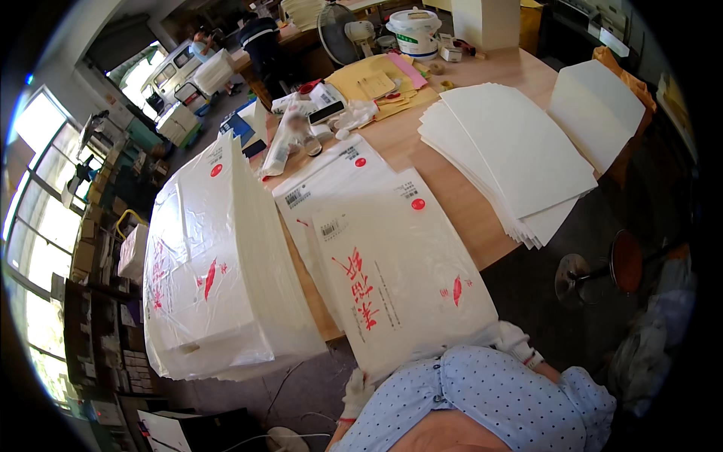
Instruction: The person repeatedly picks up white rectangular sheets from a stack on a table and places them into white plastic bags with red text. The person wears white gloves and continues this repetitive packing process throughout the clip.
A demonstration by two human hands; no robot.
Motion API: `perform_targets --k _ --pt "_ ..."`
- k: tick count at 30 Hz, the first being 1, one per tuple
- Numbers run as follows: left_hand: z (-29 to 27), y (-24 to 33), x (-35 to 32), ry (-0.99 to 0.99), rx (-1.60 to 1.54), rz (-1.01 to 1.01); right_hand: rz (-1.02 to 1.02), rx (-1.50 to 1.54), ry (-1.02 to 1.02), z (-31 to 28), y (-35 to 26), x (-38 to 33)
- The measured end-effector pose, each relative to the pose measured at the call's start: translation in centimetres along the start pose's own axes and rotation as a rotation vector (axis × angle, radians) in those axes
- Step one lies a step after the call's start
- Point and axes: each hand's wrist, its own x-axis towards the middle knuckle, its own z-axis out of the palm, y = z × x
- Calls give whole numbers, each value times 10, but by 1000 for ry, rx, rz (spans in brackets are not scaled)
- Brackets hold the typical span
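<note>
A flat, clear-white plastic bag (pixel 403 286) with red lettering and a red dot lies in front of me, its near edge against my body. My left hand (pixel 357 395), in a whitish glove, is closed at the bag's near left corner; its fingertips are hidden. At the near right corner my right hand (pixel 517 343), gloved too, is closed on the edge, partly covered by my dotted shirt. Beneath the bag is another printed plastic bag (pixel 324 181). To the left stands a thick stack of similar printed bags (pixel 218 256), overhanging the table edge.
Fanned white sheets (pixel 512 151) lie on the wooden table (pixel 392 143) at right, beside another white sheet (pixel 599 109). Farther back are yellow envelopes (pixel 369 79), a phone (pixel 326 113), a fan (pixel 343 34) and a white bucket (pixel 414 34). A round stool (pixel 625 261) stands right; people work far left.
</note>
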Motion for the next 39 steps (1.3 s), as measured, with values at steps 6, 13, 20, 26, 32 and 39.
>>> perform_targets --k 6,13,20,26,32,39 --pt "17 11 28 475 -149 -114 264 -346 -125 5 29 67" --pt "-52 146 72 345 -93 650 652 1231 5 23 33 82" --pt "-172 207 25 752 -648 918 239 1643 -178 15 -142 138" --pt "-347 162 8 1887 979 765 2 1604 -626 -3 -311 220" --pt "-427 -14 13 1471 -8 19 -272 1059 -886 54 -397 194" --pt "-119 -186 77 742 -1277 -21 -85 892 -871 64 -256 161"
